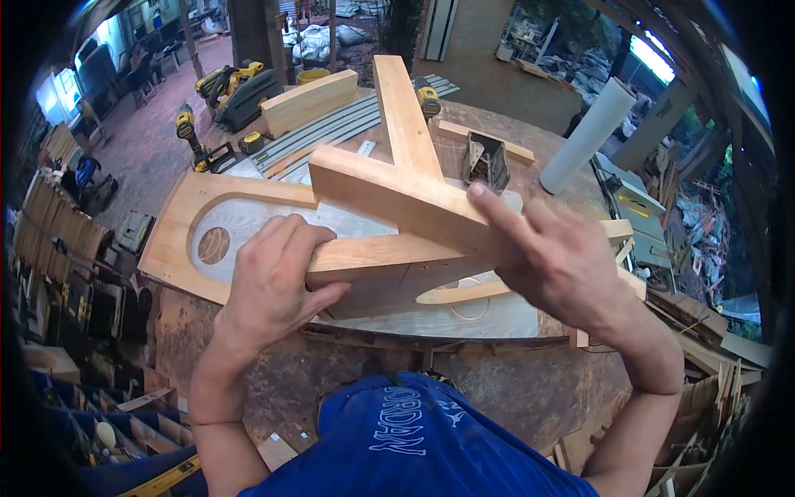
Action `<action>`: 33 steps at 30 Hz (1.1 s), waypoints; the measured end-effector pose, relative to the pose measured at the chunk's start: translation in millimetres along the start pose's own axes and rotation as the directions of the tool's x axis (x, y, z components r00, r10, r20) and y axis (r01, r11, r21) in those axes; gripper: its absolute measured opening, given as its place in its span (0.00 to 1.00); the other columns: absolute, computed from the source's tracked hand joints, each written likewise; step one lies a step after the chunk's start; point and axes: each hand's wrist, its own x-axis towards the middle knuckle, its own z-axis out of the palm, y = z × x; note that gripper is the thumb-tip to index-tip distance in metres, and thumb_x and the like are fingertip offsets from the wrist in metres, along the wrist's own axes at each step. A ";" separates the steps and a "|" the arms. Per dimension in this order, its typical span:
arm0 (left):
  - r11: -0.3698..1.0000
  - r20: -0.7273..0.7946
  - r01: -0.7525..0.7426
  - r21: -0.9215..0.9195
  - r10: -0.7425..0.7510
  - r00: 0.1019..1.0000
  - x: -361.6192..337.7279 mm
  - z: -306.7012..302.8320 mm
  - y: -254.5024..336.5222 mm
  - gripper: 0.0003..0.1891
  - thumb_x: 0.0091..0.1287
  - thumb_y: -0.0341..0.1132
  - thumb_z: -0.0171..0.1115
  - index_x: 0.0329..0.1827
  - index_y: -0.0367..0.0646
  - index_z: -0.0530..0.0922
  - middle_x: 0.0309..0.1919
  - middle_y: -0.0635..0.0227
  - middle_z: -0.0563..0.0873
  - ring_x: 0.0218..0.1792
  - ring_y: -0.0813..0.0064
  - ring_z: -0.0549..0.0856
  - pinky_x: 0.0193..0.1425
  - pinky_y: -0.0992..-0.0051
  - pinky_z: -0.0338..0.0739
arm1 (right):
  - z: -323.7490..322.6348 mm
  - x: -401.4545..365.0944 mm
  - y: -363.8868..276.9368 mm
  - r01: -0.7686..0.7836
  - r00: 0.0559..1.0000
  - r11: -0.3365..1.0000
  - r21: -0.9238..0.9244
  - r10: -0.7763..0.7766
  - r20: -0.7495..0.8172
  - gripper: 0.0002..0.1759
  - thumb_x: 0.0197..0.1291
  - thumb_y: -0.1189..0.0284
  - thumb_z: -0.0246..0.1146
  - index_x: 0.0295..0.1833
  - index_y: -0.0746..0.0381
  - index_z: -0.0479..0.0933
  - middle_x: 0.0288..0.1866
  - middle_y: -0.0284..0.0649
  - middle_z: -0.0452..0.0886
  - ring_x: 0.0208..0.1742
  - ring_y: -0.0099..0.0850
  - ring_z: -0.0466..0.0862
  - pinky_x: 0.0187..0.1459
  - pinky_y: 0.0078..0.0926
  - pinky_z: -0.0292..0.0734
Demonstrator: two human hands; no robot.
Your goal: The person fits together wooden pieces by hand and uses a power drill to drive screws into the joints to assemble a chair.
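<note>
My left hand (277, 277) is closed round the left end of a light wooden board (373, 254), fingers over its top edge and thumb on the near face. My right hand (567, 261), slightly blurred, wraps over the right end of a thick wooden plank (389, 195) that crosses the board at an angle. Its index finger lies along the plank's top edge; the gripped end is hidden. Behind them another wooden beam (406, 124) points away from me. Underneath lies a pale grey panel (513, 319) with a curved wooden frame (170, 224) at left.
A yellow-black drill (186, 128), a circular saw (240, 91) and metal rails (348, 124) are at the back left. An open box of screws (487, 161) sits behind the plank. A white roll (588, 137) stands at the right. Wood scraps lie around the table (186, 327).
</note>
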 end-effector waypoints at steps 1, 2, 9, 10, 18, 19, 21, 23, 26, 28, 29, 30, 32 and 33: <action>1.000 0.001 0.000 -0.001 0.000 1.000 0.0 -0.7 0.3 0.32 0.40 0.35 0.86 0.49 0.41 0.79 0.36 0.61 0.81 0.39 0.55 0.82 0.41 0.59 0.73 | 0.8 0.4 -2.7 -0.017 0.999 1.000 0.014 0.017 0.032 0.53 0.46 0.72 0.76 0.82 0.51 0.64 0.34 0.37 0.73 0.35 0.37 0.80 0.35 0.38 0.78; 1.000 0.003 -0.003 -0.002 0.003 1.000 0.9 -1.0 0.5 0.32 0.40 0.35 0.86 0.49 0.41 0.79 0.36 0.61 0.81 0.39 0.55 0.82 0.41 0.59 0.73 | -0.8 1.8 -1.7 0.004 1.000 1.000 -0.019 -0.004 0.010 0.51 0.49 0.71 0.75 0.82 0.51 0.63 0.34 0.37 0.74 0.35 0.37 0.81 0.35 0.37 0.79; 1.000 0.009 0.010 0.004 -0.010 1.000 -0.3 -1.1 1.4 0.31 0.40 0.34 0.86 0.49 0.42 0.79 0.35 0.60 0.80 0.38 0.54 0.82 0.41 0.58 0.73 | -3.7 1.9 1.0 0.001 1.000 1.000 0.029 -0.001 0.010 0.49 0.53 0.70 0.73 0.82 0.51 0.62 0.36 0.38 0.78 0.35 0.37 0.83 0.34 0.35 0.81; 1.000 0.009 0.013 0.007 -0.013 1.000 -0.8 -0.7 1.8 0.31 0.40 0.34 0.85 0.49 0.42 0.79 0.35 0.60 0.80 0.38 0.54 0.82 0.42 0.58 0.73 | -1.2 0.7 2.2 -0.001 0.999 0.999 0.043 -0.001 0.043 0.49 0.53 0.70 0.73 0.82 0.51 0.62 0.36 0.38 0.78 0.35 0.37 0.83 0.34 0.35 0.81; 1.000 0.009 0.010 0.027 -0.010 1.000 1.8 -0.7 4.3 0.30 0.41 0.35 0.85 0.48 0.42 0.79 0.35 0.60 0.80 0.38 0.54 0.82 0.42 0.58 0.73 | -3.5 0.3 1.0 -0.012 0.999 1.000 0.003 0.012 0.037 0.49 0.54 0.69 0.73 0.82 0.51 0.61 0.36 0.39 0.78 0.37 0.37 0.84 0.35 0.37 0.82; 0.999 0.010 0.016 0.028 -0.016 1.000 0.9 0.5 3.6 0.30 0.40 0.35 0.85 0.48 0.42 0.79 0.35 0.60 0.80 0.38 0.53 0.82 0.43 0.58 0.73 | -6.3 0.9 2.3 0.002 1.000 1.000 -0.001 -0.002 0.015 0.49 0.54 0.69 0.73 0.82 0.51 0.61 0.36 0.39 0.78 0.37 0.37 0.84 0.35 0.37 0.82; 0.999 0.011 0.019 0.029 -0.019 1.000 -0.4 1.2 3.1 0.30 0.40 0.35 0.85 0.47 0.42 0.79 0.35 0.60 0.80 0.38 0.53 0.82 0.43 0.58 0.73 | -6.8 0.9 2.2 -0.003 1.000 1.000 0.020 0.003 -0.028 0.49 0.54 0.70 0.73 0.82 0.50 0.62 0.36 0.39 0.78 0.37 0.37 0.84 0.36 0.37 0.82; 0.999 0.008 0.010 0.037 -0.010 1.000 -0.2 -0.2 3.5 0.30 0.40 0.36 0.85 0.47 0.42 0.79 0.35 0.60 0.80 0.38 0.53 0.82 0.43 0.59 0.73 | -5.6 0.9 1.0 -0.040 0.996 0.997 0.069 0.045 -0.074 0.49 0.53 0.70 0.73 0.82 0.50 0.62 0.36 0.38 0.78 0.37 0.37 0.84 0.36 0.36 0.82; 0.999 0.009 0.013 0.031 -0.013 1.000 0.7 -0.4 3.7 0.30 0.40 0.35 0.85 0.47 0.42 0.79 0.35 0.60 0.80 0.38 0.53 0.82 0.43 0.59 0.74 | -0.3 1.1 0.5 -0.026 0.999 1.000 -0.006 0.027 0.035 0.50 0.52 0.70 0.75 0.82 0.49 0.62 0.36 0.38 0.78 0.36 0.38 0.84 0.35 0.37 0.82; 0.999 0.009 0.016 0.033 -0.017 1.000 1.4 1.0 3.3 0.30 0.40 0.36 0.85 0.47 0.42 0.79 0.35 0.60 0.80 0.38 0.53 0.82 0.43 0.58 0.74 | -5.8 2.5 3.5 -0.019 0.999 1.000 0.019 0.019 -0.033 0.49 0.54 0.69 0.73 0.82 0.49 0.62 0.36 0.39 0.78 0.36 0.38 0.84 0.34 0.38 0.81; 0.999 0.008 0.017 0.034 -0.018 1.000 1.7 1.4 2.6 0.30 0.40 0.36 0.85 0.47 0.42 0.79 0.35 0.59 0.80 0.38 0.53 0.82 0.43 0.58 0.74 | -7.9 3.1 4.2 -0.015 0.998 0.999 0.031 0.017 -0.068 0.48 0.54 0.69 0.73 0.82 0.49 0.62 0.36 0.39 0.78 0.36 0.38 0.84 0.33 0.38 0.81; 1.000 0.009 0.015 0.025 -0.015 1.000 1.9 1.8 1.5 0.30 0.40 0.36 0.85 0.47 0.42 0.79 0.35 0.59 0.80 0.38 0.53 0.82 0.42 0.57 0.74 | -6.1 3.2 3.1 -0.018 1.000 1.000 0.023 0.019 -0.024 0.48 0.55 0.69 0.73 0.82 0.49 0.62 0.36 0.39 0.78 0.36 0.38 0.84 0.33 0.38 0.81; 1.000 0.012 0.010 0.012 -0.011 1.000 1.8 1.8 -0.5 0.30 0.40 0.36 0.85 0.47 0.42 0.79 0.36 0.59 0.80 0.38 0.52 0.81 0.42 0.57 0.74 | 0.1 3.2 -0.9 -0.023 0.998 1.000 0.013 0.022 0.059 0.47 0.56 0.68 0.72 0.82 0.49 0.62 0.36 0.40 0.78 0.36 0.38 0.84 0.33 0.38 0.81; 1.000 0.013 0.008 0.019 -0.008 1.000 2.5 0.8 -0.7 0.30 0.40 0.36 0.85 0.47 0.42 0.79 0.35 0.58 0.80 0.38 0.52 0.81 0.42 0.57 0.74 | -1.8 4.6 -2.0 -0.044 0.995 0.999 0.025 0.042 0.085 0.47 0.56 0.68 0.72 0.82 0.50 0.62 0.36 0.40 0.78 0.36 0.38 0.84 0.33 0.38 0.81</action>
